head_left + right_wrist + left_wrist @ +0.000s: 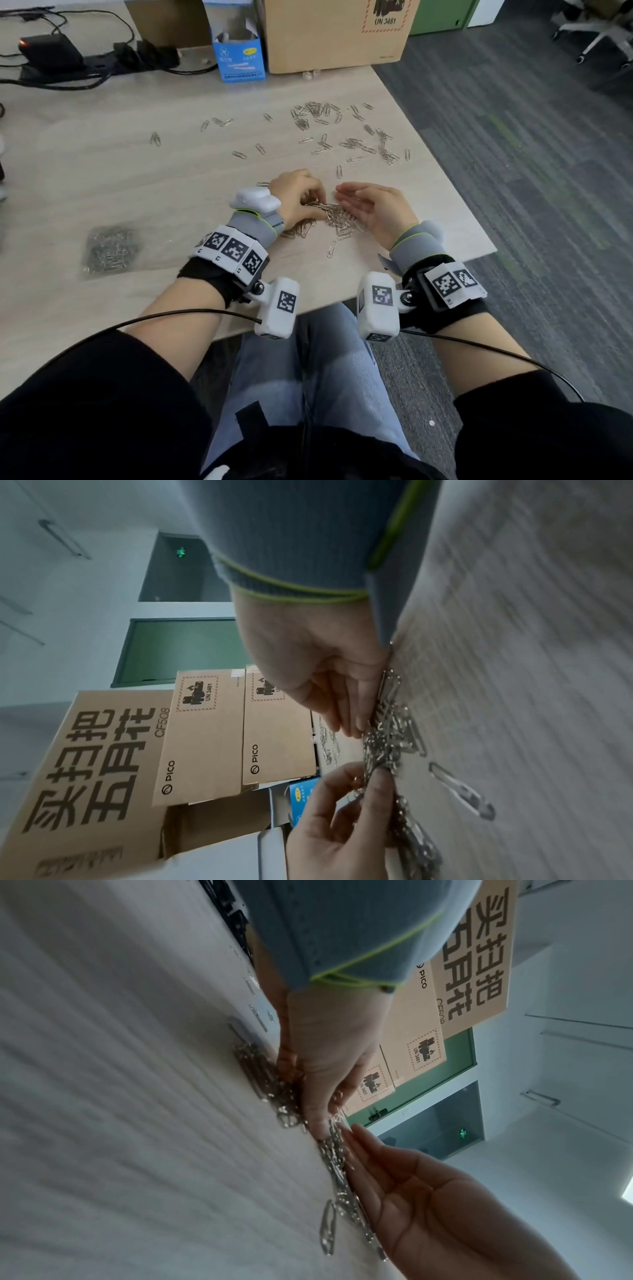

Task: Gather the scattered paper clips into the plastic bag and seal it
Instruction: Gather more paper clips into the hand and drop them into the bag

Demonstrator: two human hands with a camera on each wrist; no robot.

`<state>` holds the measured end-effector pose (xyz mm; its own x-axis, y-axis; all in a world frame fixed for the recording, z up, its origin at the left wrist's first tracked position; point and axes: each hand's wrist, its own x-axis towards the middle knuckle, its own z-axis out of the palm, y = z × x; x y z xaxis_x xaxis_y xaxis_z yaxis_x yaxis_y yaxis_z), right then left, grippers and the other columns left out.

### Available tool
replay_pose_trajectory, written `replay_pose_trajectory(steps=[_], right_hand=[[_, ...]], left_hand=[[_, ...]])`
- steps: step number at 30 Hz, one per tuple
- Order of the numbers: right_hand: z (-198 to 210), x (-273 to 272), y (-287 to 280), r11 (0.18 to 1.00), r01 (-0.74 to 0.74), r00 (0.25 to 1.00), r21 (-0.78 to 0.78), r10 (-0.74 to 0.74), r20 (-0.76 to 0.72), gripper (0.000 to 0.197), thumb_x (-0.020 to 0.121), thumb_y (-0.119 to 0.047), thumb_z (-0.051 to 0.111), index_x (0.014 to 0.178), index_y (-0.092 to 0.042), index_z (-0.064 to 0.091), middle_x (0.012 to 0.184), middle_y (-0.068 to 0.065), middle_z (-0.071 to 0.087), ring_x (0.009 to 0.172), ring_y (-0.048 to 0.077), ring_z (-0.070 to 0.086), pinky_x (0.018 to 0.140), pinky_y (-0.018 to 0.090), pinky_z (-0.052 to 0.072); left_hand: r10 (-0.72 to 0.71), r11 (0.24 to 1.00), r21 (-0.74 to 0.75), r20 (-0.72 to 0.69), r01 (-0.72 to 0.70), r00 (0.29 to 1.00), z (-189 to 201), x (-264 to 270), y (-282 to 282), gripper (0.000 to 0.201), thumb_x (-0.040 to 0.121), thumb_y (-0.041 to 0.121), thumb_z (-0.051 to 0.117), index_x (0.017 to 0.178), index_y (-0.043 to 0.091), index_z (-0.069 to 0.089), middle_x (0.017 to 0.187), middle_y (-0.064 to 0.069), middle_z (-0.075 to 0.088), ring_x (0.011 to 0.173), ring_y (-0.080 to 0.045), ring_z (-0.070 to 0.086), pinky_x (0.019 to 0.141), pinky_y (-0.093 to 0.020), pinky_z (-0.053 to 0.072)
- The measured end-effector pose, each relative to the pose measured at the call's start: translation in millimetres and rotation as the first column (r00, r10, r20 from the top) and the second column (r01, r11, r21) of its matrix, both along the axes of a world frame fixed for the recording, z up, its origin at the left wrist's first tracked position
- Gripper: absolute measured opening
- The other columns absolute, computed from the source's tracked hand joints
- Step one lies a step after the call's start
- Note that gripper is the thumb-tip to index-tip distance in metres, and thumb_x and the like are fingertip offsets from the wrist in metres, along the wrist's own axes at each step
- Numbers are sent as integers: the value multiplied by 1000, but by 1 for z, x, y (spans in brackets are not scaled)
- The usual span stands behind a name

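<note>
**Two hands rake a heap of paper clips together**

Curled over the near heap of paper clips (334,216), the left hand (296,198) has its fingers bent and its fingertips pressed into the metal, pinching up a tangle of clips from the pile. Opposite it, the right hand (373,209) stands on its outer edge with the palm turned inward and the fingers nearly straight and close together, holding nothing; it seems to act as a wall so the clips bunch up rather than slide away across the table (102,171). The right wrist view shows the clips piled between the two sets of fingertips.

Just to the left of the person's left forearm lies the plastic bag (111,248), flat on the table and already showing a dense mass of clips inside (whether its mouth is open cannot be told). It lies within easy reach, probably so each handful has only a short trip.

Farther from the person, many loose clips (342,137) lie scattered in small clusters, with a few strays out to the left. Judging by that, the gathering is perhaps halfway done and sealing is a good way off. A cardboard box (334,34) and a small blue carton (239,54) stand at the table's far side.
</note>
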<state>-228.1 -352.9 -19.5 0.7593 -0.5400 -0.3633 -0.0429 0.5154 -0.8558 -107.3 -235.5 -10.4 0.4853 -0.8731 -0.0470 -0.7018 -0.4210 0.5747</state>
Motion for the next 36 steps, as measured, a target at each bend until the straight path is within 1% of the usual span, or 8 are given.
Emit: replay_pose_trajectory(steps=[5,11,15,19,26,28,32,36], right_hand=[[6,2,2,980,9,1000,198,-10,7,24,96,-3,32,92,1,56,96,15,62,87,23,63,79,23,53],[12,4,-3,949,25,1000,314,-26,-1,28,98,-12,32,92,0,57,76,10,72,72,20,68,64,23,57],[17,7,-2,910,43,998,411,-58,26,34,100,-18,32,81,-1,54,56,12,67,48,21,67,47,24,56],[20,6,-3,890,8,995,457,-54,89,34,101,-18,30,87,-2,57,64,12,70,53,21,69,55,33,58],[23,-12,-14,820,85,971,567,-197,139,35,100,-11,32,86,12,54,69,28,67,59,39,68,62,38,58],[22,-21,-17,832,104,967,545,-213,140,33,100,-9,32,88,11,54,69,27,68,58,36,69,63,36,58],[18,-35,-21,837,143,961,529,-245,128,30,100,-9,33,90,9,55,69,26,69,58,34,70,61,35,58],[16,-44,-21,843,163,955,513,-266,132,29,100,-9,34,91,9,55,71,25,70,61,34,71,63,34,58]], left_hand=[[58,998,-35,-32,-59,998,-2,4,-4,17,71,18,74,87,12,71,95,-11,66,89,-25,59,82,-34,45],[92,979,-164,-191,-124,977,13,6,-15,14,70,13,76,82,8,72,62,9,60,48,9,52,58,-11,40],[11,985,-169,-214,-48,977,23,-4,-32,14,71,16,76,84,14,72,65,5,60,48,12,51,58,-5,39],[-26,987,-160,-204,-7,979,28,-18,-47,18,70,13,76,88,10,72,67,5,61,49,16,51,55,0,37],[72,955,-278,-136,-108,988,39,-17,-47,19,75,12,68,92,19,73,97,-1,69,70,-9,58,72,-23,49],[113,973,-189,-89,-128,990,33,-13,-43,23,74,18,69,96,24,72,104,1,68,68,-10,53,77,-26,47],[-70,996,55,-38,72,997,22,-27,-40,56,56,56,69,104,26,68,112,-5,64,98,-21,52,93,-32,41],[-194,965,197,82,175,978,13,-46,-39,47,65,43,77,106,26,65,121,-1,52,113,-23,41,80,-26,27]])
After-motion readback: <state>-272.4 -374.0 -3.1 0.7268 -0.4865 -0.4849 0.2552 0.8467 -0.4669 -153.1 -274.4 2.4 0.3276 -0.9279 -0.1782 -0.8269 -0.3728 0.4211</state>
